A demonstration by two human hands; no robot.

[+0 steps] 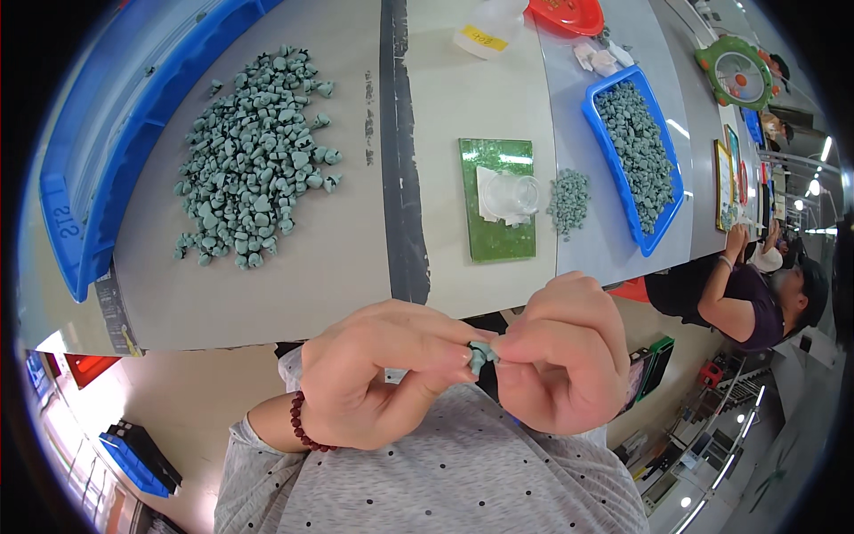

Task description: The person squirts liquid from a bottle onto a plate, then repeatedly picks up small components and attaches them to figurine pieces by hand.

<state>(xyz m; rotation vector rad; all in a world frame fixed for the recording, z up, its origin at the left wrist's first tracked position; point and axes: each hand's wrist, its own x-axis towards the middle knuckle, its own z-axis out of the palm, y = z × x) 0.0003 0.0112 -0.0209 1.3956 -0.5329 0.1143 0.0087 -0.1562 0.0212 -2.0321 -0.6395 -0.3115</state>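
On your far left lies a blue tray (107, 205), then a loose heap (253, 169) of grey-green pieces on the bench (338, 294). Just off its near edge, your left hand (382, 374) has its fingers pinched nearly together on one small piece (481, 358), grey-green and knobbly; your right hand (565, 356) pinches its other side, fingers almost closed. Beyond, a green board (498, 249) carries a clear cup (525, 194); to its right come a small mound (569, 203) and a filled blue bin (593, 114).

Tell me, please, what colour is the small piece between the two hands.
The small piece is grey-green; it shows in the head view.
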